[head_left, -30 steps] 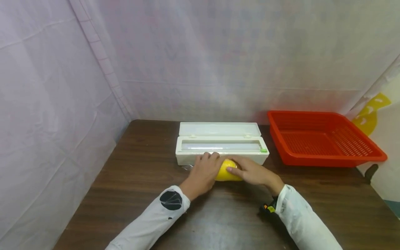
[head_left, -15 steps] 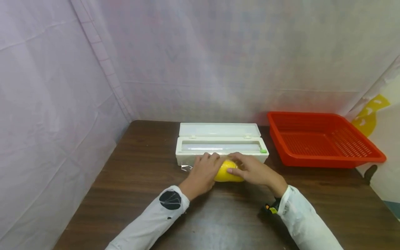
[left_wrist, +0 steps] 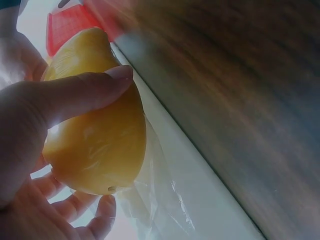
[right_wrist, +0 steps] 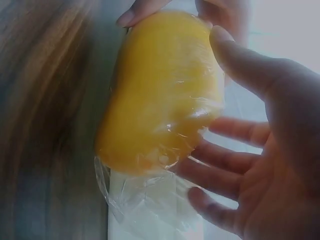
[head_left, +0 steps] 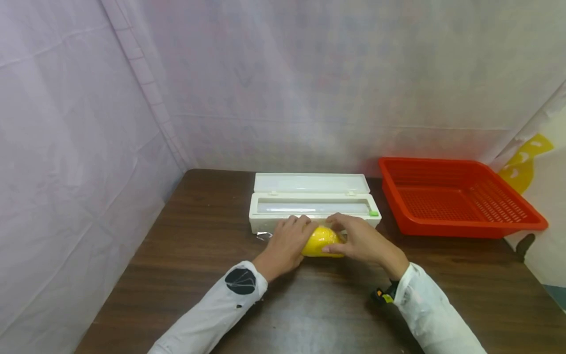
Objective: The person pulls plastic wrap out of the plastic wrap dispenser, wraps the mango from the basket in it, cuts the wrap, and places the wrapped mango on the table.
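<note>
A yellow mango [head_left: 322, 241], wrapped in clear cling film, lies between both hands in front of the white cling film box. My left hand [head_left: 286, 245] grips its left end; in the left wrist view the thumb crosses the mango [left_wrist: 100, 150] and fingers curve behind. My right hand [head_left: 364, 242] holds the other end, thumb at the near side and fingertips around the far side. In the right wrist view, loose film [right_wrist: 142, 192] hangs crinkled from one end of the mango [right_wrist: 155, 95]. Another bit of film [head_left: 264, 236] sticks out left of my left hand.
Just behind the hands stands the white cling film box [head_left: 262, 225], its lid [head_left: 311, 182] tipped back, a roll inside and a green slider [head_left: 373, 213] at right. A red plastic basket [head_left: 464, 228] sits at the back right of the brown wooden table [head_left: 199, 246].
My right hand has shifted slightly right, its thumb sliding down and outward along the mango, so more of the yellow surface shows. The left hand has barely moved.
</note>
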